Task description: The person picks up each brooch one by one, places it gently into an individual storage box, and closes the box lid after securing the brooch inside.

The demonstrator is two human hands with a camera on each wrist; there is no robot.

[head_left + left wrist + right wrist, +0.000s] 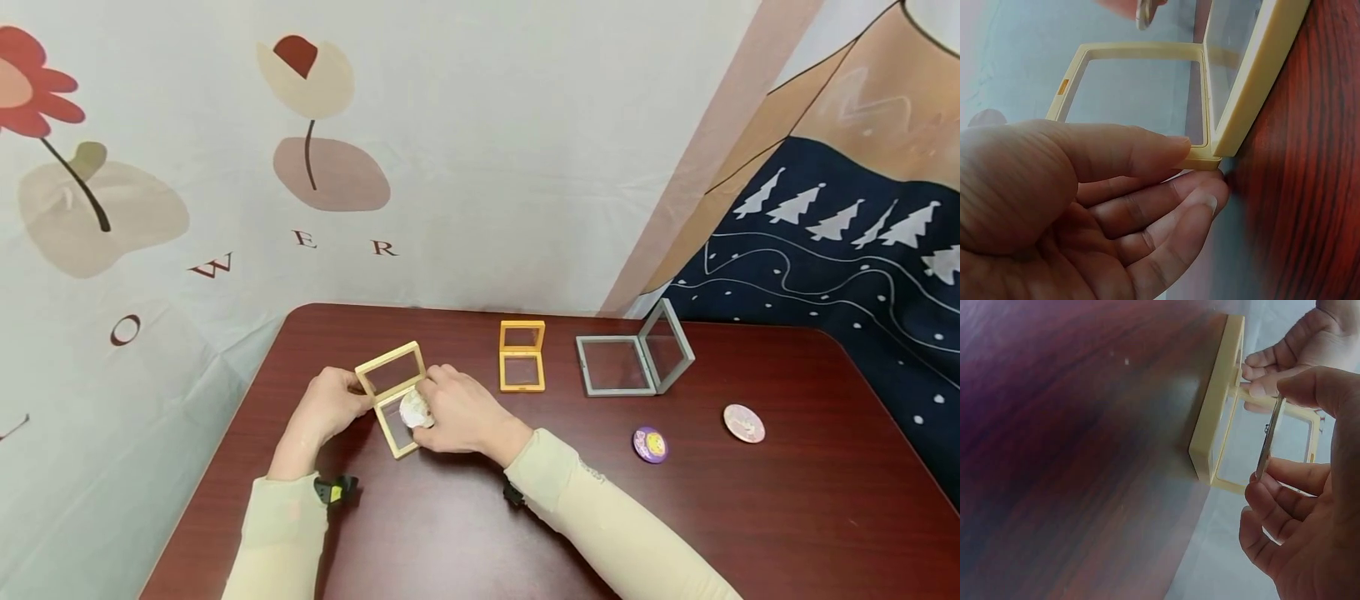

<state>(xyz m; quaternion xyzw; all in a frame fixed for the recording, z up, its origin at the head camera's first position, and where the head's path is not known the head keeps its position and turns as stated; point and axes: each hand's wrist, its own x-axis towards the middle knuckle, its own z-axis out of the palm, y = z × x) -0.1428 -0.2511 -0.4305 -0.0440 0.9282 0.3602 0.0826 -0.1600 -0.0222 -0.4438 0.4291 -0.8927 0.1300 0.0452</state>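
Positioning, it seems: right hand (461, 408) pinches the round white badge (412, 410) by its edge, above the lower half of the open cream square plastic case (387, 357); left hand (330, 404) grips that case's raised half. Next move probably calls for lowering it level.

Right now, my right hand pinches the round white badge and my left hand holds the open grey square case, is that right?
Not quite: your left hand holds the open pale-yellow square case, as the head view shows; the grey square case sits farther right, untouched. Your right hand does pinch the round white badge.
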